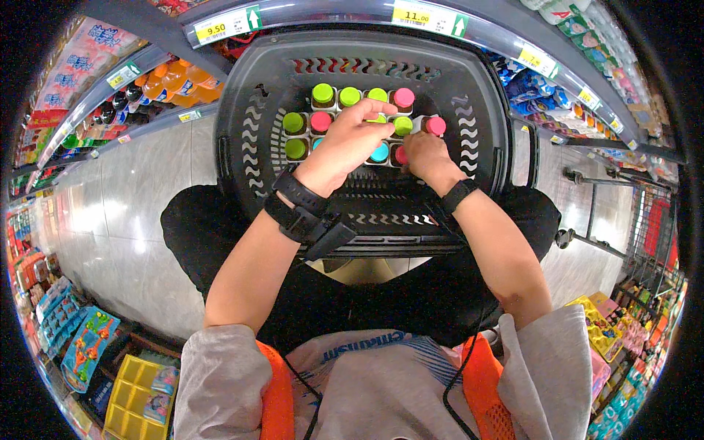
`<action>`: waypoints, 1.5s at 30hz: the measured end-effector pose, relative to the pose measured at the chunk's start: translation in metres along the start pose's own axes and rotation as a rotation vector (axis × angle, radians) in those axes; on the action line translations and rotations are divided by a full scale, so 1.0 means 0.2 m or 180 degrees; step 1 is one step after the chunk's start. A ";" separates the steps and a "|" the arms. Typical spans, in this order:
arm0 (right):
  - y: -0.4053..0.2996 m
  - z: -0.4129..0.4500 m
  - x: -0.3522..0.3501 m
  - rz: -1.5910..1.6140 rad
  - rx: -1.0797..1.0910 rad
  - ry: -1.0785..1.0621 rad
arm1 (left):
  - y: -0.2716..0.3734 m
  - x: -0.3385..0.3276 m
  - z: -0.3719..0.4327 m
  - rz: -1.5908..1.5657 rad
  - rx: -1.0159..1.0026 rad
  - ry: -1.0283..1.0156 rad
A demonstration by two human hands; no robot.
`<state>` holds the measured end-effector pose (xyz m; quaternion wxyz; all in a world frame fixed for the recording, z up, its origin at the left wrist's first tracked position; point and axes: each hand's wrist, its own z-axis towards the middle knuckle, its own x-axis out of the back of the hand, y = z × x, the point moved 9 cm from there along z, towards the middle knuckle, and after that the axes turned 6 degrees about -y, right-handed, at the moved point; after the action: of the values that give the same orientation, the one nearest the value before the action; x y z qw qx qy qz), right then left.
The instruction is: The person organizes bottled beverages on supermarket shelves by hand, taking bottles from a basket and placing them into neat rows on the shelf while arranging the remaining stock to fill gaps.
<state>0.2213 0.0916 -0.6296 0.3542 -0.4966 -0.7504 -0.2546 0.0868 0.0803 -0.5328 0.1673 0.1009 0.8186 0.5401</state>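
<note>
Several small jars with coloured caps stand in rows inside a black plastic basket (363,47). My left hand (344,137) reaches over the middle of the rows, its fingers apart and holding nothing I can see. Beneath it are green-capped jars, partly hidden, and a blue-capped jar (379,153). At the right end, my right hand (429,154) has its fingers closed about a tilted pink-capped jar (436,126). Another pink-capped jar (401,155) shows beside that hand, partly covered. A green-capped jar (403,126) stands between the hands.
The basket sits before my knees, close under a shelf edge (330,16) with price tags. Orange drink bottles (173,80) line the left shelf. A wire cart (649,220) stands at the right. Yellow trays (132,407) and packaged goods lie behind at the left.
</note>
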 end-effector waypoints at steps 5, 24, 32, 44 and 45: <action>0.00 0.00 0.01 0.0069 0.0113 0.0022 | -0.01 0.00 0.01 0.0040 -0.0029 -0.0011; -0.01 0.07 -0.14 0.0460 0.0588 -0.0040 | 0.01 0.00 -0.01 -0.0026 0.0157 0.0023; -0.03 0.04 -0.06 0.0393 0.0554 0.0347 | 0.03 0.00 -0.02 -0.0021 0.0161 0.0002; -0.07 0.02 0.00 -0.0136 0.0445 0.0111 | -0.01 0.01 -0.01 0.0049 0.0102 -0.0019; -0.08 0.01 0.01 -0.0135 0.0444 0.0111 | 0.00 0.01 0.00 0.0045 0.0083 -0.0011</action>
<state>0.2059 0.0888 -0.6295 0.3955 -0.4502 -0.7704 -0.2177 0.0855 0.0798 -0.5336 0.1636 0.1098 0.8246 0.5304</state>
